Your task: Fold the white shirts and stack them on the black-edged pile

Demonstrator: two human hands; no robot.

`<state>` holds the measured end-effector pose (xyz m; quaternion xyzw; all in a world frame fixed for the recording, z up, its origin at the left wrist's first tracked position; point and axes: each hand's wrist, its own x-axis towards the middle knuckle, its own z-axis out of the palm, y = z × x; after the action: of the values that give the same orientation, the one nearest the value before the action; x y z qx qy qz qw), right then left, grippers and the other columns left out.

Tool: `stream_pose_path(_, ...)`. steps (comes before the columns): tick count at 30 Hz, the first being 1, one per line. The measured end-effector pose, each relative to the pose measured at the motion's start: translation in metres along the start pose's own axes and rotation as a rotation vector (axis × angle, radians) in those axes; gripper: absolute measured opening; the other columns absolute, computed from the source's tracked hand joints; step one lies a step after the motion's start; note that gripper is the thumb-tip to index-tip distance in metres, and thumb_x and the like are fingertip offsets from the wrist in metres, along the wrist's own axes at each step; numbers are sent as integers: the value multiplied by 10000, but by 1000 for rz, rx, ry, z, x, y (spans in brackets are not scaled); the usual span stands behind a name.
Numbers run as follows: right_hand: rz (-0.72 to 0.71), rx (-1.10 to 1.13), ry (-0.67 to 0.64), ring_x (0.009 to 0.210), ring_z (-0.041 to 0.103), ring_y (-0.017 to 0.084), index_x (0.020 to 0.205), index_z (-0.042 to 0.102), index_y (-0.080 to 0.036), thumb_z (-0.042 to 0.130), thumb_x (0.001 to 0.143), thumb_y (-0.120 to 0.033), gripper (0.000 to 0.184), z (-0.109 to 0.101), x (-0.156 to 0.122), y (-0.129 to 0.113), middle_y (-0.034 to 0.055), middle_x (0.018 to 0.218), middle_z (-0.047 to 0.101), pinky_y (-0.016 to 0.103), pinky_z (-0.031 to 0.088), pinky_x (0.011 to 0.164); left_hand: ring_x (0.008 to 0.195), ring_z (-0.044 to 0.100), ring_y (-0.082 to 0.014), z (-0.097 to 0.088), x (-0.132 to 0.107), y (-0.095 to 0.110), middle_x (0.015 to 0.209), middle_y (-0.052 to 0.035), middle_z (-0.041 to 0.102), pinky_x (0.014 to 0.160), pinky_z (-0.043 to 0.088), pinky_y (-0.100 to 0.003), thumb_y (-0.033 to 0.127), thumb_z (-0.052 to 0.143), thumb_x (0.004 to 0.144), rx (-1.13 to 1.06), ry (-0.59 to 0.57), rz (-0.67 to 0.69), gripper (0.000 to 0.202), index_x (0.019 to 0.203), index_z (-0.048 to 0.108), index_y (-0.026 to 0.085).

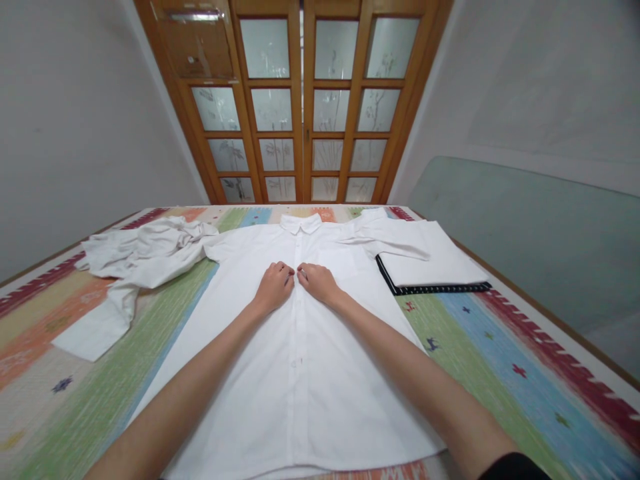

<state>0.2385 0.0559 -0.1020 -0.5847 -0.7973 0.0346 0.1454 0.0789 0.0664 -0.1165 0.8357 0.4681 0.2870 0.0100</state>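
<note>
Head view: the white shirt (300,373) lies front-up on the striped cover (500,347), flat but seemingly not yet folded, left hand (274,285) and right hand (318,283) meeting mid-chest, fingers (287,272) curled narrow, pinching its placket.

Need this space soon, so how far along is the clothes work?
Done: one white piece with black trim lies folded at the right. In hand: the white shirt lies flat, front up, with the left hand and right hand curled at its button placket. Left: the crumpled white garment on the left lies unfolded, and the shirt itself is not folded yet.
</note>
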Motion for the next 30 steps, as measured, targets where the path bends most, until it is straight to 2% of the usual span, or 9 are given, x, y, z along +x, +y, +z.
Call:
stream_pose_path(3, -51, -10, -12, 1070, 623, 205, 1260, 573, -199, 384, 989, -278, 340, -2, -10, 1, 96, 1198, 669, 279, 445, 863, 1035, 568, -258, -5, -10, 5, 1099, -122, 658, 932, 472, -432, 205, 467, 878, 72, -63, 36, 271, 1060, 663, 160)
stream_pose_path(5, -76, -34, -33, 1036, 631, 213, 1256, 583, -194, 374, 991, -281, 349, -5, -18, 2, 112, 1149, 675, 285, 446, 855, 1139, 549, -277, -9, -20, 7, 1235, -143, 632, 985, 451, -451, 242, 447, 893, 86, -124, 61, 346, 1167, 635, 145)
stream_pose_path(8, -109, -63, -58, 967, 643, 211, 1228, 608, -201, 369, 992, -284, 346, -9, -32, 3, 110, 1057, 684, 283, 446, 823, 1324, 448, -299, -18, -37, 10, 1427, -157, 516, 1088, 373, -485, 314, 398, 928, 83, -225, 115, 463, 1329, 540, 132)
stream_pose_path(11, -149, -69, -64, 942, 642, 204, 1257, 598, -202, 386, 987, -289, 355, -11, -43, 6, 104, 1031, 682, 275, 438, 815, 1436, 304, -307, -29, -57, 14, 1538, -148, 376, 1154, 267, -513, 386, 332, 964, 108, -340, 168, 544, 1439, 424, 139)
stream_pose_path(15, -227, -66, -69, 934, 634, 195, 1269, 594, -180, 403, 976, -274, 362, -13, -52, 10, 104, 1018, 681, 265, 424, 822, 1478, 185, -321, -43, -82, 26, 1590, -151, 261, 1178, 172, -530, 532, 342, 944, 170, -453, 247, 677, 1508, 298, 161)
stream_pose_path(19, -287, -89, -79, 904, 637, 197, 1275, 591, -164, 403, 973, -271, 371, -17, -56, 12, 110, 1012, 681, 268, 417, 793, 1487, 133, -334, -51, -96, 42, 1597, -187, 218, 1177, 131, -542, 619, 380, 890, 219, -527, 286, 817, 1532, 205, 145)
stream_pose_path(24, -308, -106, -139, 865, 649, 204, 1227, 615, -187, 412, 969, -278, 342, -25, -57, 12, 111, 1010, 699, 272, 406, 737, 1481, 158, -341, -51, -98, 57, 1588, -217, 216, 1170, 155, -557, 565, 408, 890, 209, -556, 271, 815, 1536, 161, 135)
stream_pose_path(27, -293, -66, -150, 891, 654, 212, 1181, 640, -194, 452, 949, -271, 309, -29, -55, 12, 111, 1026, 709, 273, 401, 737, 1478, 160, -357, -46, -96, 65, 1585, -225, 219, 1164, 161, -576, 528, 435, 877, 210, -565, 235, 794, 1525, 198, 136)
stream_pose_path(30, -223, 69, -125, 873, 656, 207, 1097, 671, -181, 499, 927, -254, 253, -31, -55, 8, 95, 960, 725, 268, 398, 730, 1477, 149, -376, -42, -93, 71, 1572, -230, 256, 1159, 153, -601, 492, 487, 843, 217, -565, 207, 791, 1503, 261, 118)
